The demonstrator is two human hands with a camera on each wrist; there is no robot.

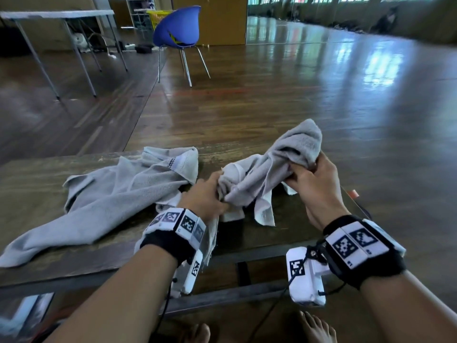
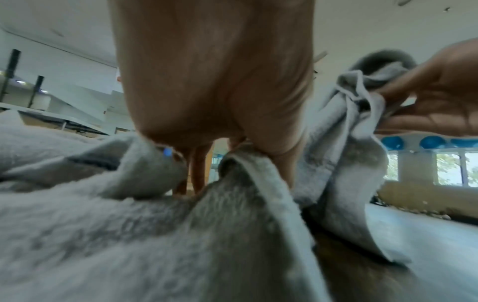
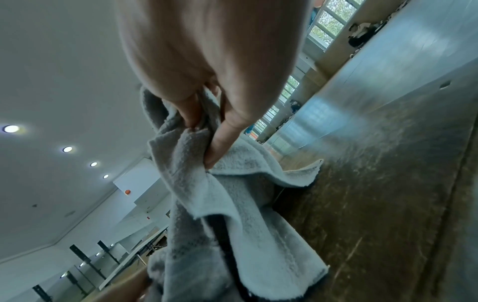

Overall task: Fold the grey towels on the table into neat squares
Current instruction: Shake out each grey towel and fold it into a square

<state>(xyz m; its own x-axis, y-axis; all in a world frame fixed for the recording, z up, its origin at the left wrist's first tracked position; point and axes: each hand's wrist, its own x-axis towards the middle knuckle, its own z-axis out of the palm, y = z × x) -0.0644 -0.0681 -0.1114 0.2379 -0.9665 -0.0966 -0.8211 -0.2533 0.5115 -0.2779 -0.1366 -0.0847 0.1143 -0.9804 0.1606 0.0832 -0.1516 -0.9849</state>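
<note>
A bunched grey towel [image 1: 269, 164] is lifted off the dark wooden table [image 1: 37, 184] between both hands. My left hand [image 1: 210, 191] grips its lower left end, with the thumb pinching a hem [image 2: 261, 163] in the left wrist view. My right hand [image 1: 314, 174] holds the raised right end, and its fingers [image 3: 222, 130] curl into the cloth [image 3: 232, 214]. A second grey towel [image 1: 108, 194] lies crumpled and spread on the table to the left, partly under my left wrist. Part of the held towel hangs over the table's near edge.
A blue chair [image 1: 179, 28] stands on the shiny wooden floor beyond the table. A white folding table [image 1: 57, 14] is at the far left. A small orange object [image 1: 353, 193] lies at the table's right edge. My bare feet [image 1: 316, 328] show below the table.
</note>
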